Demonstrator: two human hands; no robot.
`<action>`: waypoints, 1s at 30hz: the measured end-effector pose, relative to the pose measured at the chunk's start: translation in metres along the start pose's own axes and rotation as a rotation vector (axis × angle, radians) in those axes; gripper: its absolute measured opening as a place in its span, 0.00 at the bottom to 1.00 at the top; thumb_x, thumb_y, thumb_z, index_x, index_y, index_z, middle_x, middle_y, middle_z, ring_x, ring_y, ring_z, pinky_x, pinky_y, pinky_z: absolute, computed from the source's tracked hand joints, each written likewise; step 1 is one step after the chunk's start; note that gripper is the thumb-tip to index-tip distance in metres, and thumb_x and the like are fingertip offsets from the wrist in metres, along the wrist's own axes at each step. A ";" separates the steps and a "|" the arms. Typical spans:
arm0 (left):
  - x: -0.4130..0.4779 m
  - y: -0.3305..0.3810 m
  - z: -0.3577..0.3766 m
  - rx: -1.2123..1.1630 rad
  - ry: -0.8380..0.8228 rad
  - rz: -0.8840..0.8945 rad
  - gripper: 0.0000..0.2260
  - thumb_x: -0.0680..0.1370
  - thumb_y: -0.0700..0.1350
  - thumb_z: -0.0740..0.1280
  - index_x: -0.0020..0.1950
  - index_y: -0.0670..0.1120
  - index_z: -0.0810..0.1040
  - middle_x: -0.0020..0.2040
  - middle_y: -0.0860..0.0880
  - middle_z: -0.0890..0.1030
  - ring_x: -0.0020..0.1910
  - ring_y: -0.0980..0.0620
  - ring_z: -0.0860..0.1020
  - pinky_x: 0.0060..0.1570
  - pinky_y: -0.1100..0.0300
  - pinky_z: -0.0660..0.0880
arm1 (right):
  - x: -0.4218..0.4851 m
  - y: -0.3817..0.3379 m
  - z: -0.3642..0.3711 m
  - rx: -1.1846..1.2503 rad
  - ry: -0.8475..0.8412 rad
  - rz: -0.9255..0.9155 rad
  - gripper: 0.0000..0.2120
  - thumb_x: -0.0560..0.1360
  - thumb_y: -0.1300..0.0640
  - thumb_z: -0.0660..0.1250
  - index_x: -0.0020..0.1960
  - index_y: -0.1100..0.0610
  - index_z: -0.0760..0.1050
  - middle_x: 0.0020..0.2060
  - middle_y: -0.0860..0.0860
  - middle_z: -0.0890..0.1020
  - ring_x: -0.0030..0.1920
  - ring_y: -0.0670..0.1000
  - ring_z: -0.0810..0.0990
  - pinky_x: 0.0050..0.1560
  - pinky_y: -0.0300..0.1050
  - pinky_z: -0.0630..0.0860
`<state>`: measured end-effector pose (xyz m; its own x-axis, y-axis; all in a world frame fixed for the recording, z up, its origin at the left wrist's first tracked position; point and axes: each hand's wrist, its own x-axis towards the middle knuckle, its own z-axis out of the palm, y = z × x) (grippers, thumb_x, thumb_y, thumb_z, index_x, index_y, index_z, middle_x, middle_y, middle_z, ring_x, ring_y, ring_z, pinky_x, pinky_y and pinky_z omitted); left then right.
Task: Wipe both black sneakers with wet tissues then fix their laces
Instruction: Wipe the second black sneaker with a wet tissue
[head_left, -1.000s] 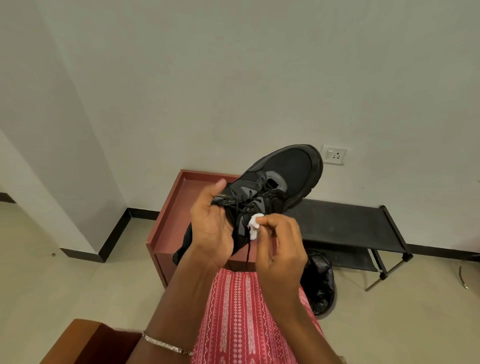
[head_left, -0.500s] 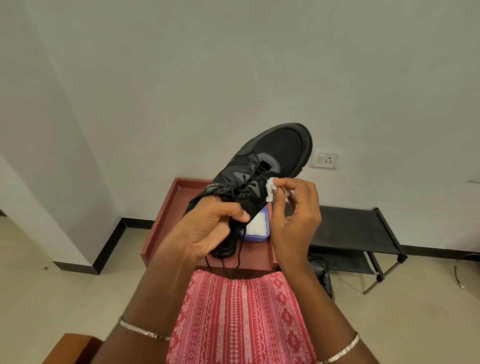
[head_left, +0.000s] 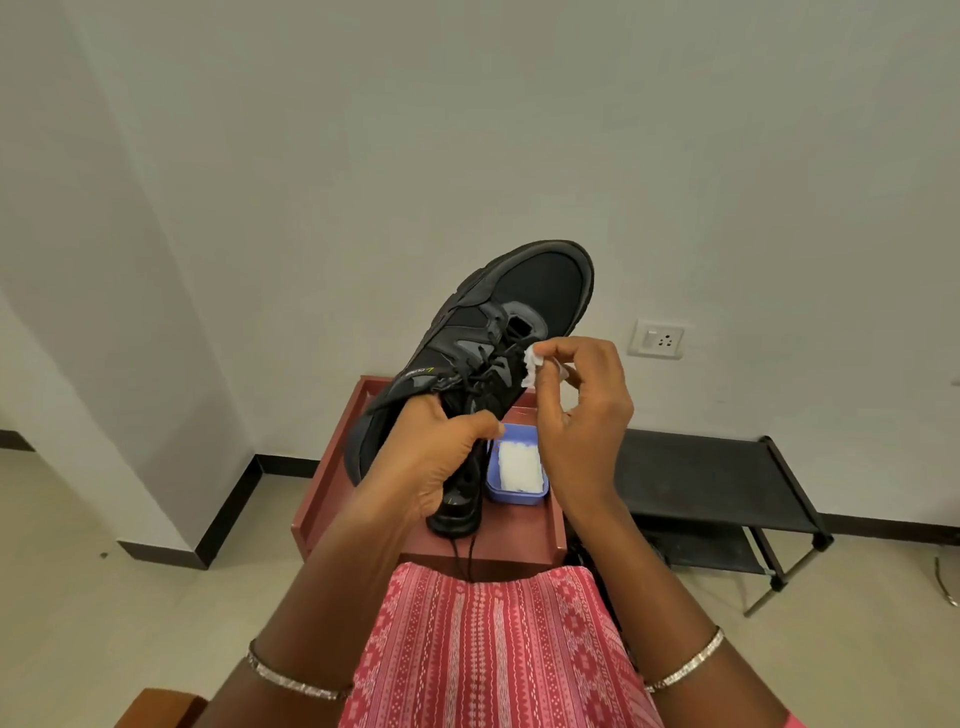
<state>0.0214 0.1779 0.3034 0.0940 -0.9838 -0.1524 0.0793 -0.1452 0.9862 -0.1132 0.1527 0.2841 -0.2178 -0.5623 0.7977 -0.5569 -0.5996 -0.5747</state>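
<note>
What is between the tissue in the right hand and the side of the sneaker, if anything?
Nothing visible. The right hand pinches the wet tissue right at the lace area of the black sneaker, which the left hand holds up. No other object lies between them; whether the tissue touches the shoe cannot be told.

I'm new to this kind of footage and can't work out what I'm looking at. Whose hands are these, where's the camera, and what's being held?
The camera sits on a person's head, looking down at their own hands. The left hand grips a black sneaker raised in the air. The right hand pinches a small white tissue against the sneaker's side. Below, on a reddish-brown table, stands a blue tub holding white tissues. A black rack stands to the right.
</note>
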 end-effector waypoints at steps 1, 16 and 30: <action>0.000 -0.001 0.002 -0.036 0.012 0.009 0.16 0.70 0.35 0.75 0.57 0.44 0.81 0.50 0.45 0.86 0.52 0.45 0.83 0.60 0.45 0.78 | 0.002 -0.001 -0.001 0.000 -0.016 0.004 0.07 0.78 0.68 0.66 0.51 0.58 0.79 0.48 0.51 0.79 0.49 0.46 0.77 0.47 0.31 0.72; 0.003 -0.003 0.016 -0.575 -0.146 -0.238 0.24 0.75 0.60 0.70 0.62 0.44 0.80 0.56 0.41 0.83 0.49 0.44 0.83 0.46 0.52 0.82 | -0.073 -0.048 -0.017 -0.048 -0.169 0.046 0.08 0.76 0.67 0.70 0.53 0.58 0.83 0.48 0.47 0.81 0.51 0.42 0.76 0.52 0.33 0.73; -0.014 -0.011 0.020 -0.957 -0.329 -0.343 0.28 0.82 0.60 0.57 0.66 0.37 0.75 0.46 0.41 0.84 0.46 0.47 0.85 0.55 0.53 0.79 | -0.047 -0.046 -0.017 -0.212 -0.224 -0.013 0.09 0.76 0.65 0.69 0.53 0.55 0.82 0.47 0.47 0.81 0.49 0.46 0.75 0.51 0.34 0.71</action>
<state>-0.0010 0.1915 0.2958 -0.3429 -0.9065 -0.2463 0.8099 -0.4181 0.4115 -0.0904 0.2162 0.2766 -0.0407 -0.6808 0.7313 -0.7182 -0.4889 -0.4951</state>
